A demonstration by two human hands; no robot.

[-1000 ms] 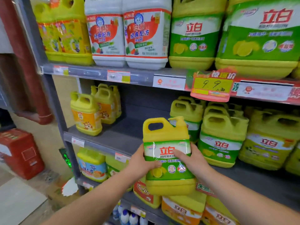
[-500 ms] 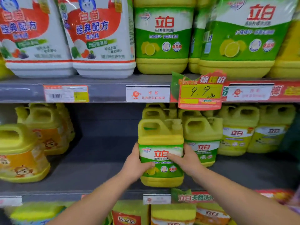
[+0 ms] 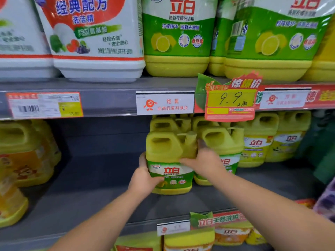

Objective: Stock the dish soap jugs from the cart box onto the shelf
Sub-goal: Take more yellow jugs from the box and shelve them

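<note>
The left hand (image 3: 143,180) curled round the lower left side of the lemon dish soap jug (image 3: 169,160), and the right hand (image 3: 204,162) gripped its right shoulder. The jug stood upright on the grey shelf (image 3: 87,187), just beside a matching jug (image 3: 223,142) to its right. Orange-labelled jugs (image 3: 23,160) stood well apart on the left. A 9.9 price tag (image 3: 231,99) hung above.

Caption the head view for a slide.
Left hand and right hand grip a dish soap jug on the grey shelf beside matching jugs.
</note>
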